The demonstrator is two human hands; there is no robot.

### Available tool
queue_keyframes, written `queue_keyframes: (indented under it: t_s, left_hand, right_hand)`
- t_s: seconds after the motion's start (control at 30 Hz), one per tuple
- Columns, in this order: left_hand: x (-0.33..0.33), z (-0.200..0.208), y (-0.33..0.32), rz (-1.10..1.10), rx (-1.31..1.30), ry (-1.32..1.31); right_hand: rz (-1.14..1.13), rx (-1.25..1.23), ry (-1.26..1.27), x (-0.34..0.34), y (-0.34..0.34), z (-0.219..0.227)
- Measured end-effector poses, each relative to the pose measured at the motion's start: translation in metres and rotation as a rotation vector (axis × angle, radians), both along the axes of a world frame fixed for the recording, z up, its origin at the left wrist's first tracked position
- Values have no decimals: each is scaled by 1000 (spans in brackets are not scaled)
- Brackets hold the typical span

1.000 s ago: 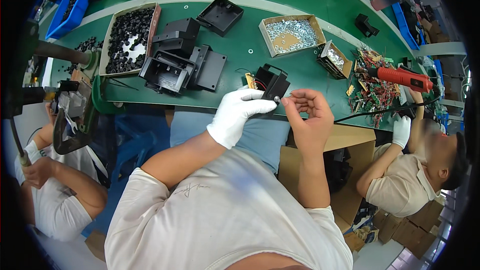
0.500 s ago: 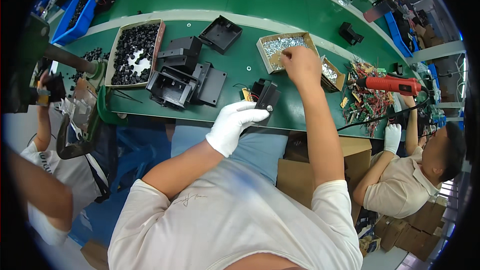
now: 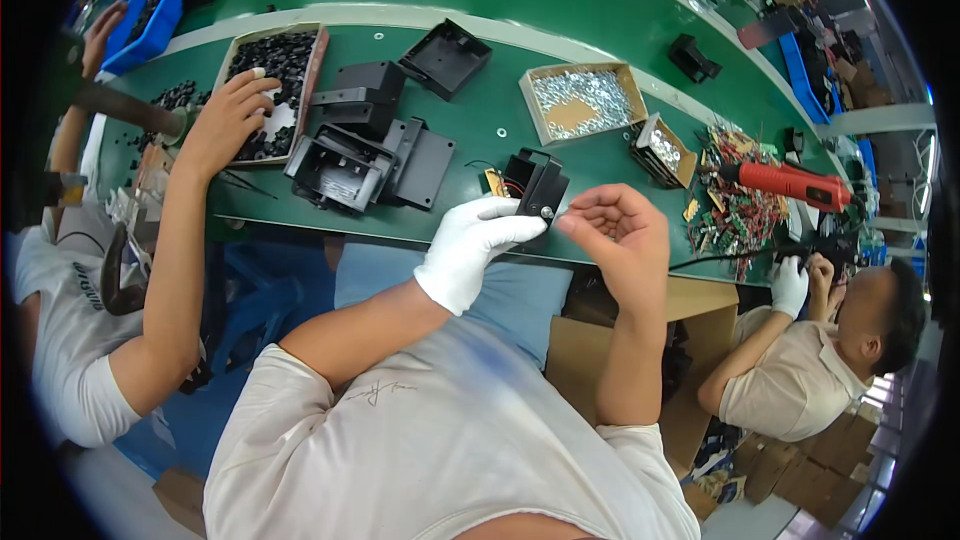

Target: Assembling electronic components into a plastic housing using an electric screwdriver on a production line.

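Observation:
My left hand (image 3: 475, 245), in a white glove, grips a small black plastic housing (image 3: 538, 183) at the near edge of the green table. A silver bolt end (image 3: 546, 212) sticks out of the housing's side, by my gloved fingertips. Wires and a small yellowish part (image 3: 494, 181) show at the housing's left. My bare right hand (image 3: 622, 240) is just right of the bolt end, thumb and forefinger pinched together; whatever is between them is too small to make out. Beyond it lies a cardboard tray (image 3: 536, 112) of small silver metal pieces.
Black housings (image 3: 345, 172) stand left of centre, beside a tray of black knobs (image 3: 325, 40) into which a co-worker's hand (image 3: 238, 115) reaches. At right are a smaller box (image 3: 684, 168), wired boards (image 3: 735, 202) and a red power screwdriver (image 3: 790, 184). Another co-worker (image 3: 790, 370) sits at the right.
My right hand has come back from the tray of silver pieces to the housing's bolt end. My left hand keeps its grip. The left co-worker's hand has reached into the knob tray.

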State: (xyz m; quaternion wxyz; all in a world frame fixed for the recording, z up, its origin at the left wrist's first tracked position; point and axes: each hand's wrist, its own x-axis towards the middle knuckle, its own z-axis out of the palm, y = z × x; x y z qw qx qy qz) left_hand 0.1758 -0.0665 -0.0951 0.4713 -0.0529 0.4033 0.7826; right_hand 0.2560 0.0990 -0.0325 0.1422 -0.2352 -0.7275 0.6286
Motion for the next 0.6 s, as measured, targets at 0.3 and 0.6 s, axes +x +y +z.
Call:
queue_keyframes:
  t_s: [0.3, 0.6]
  left_hand:
    - [8, 0, 9, -5, -120, 244]
    - [2, 4, 1, -39, -39, 109]
  right_hand:
    - [-29, -140, -90, 18, 9, -15]
    - [-1041, 331, 572, 20, 156, 1]
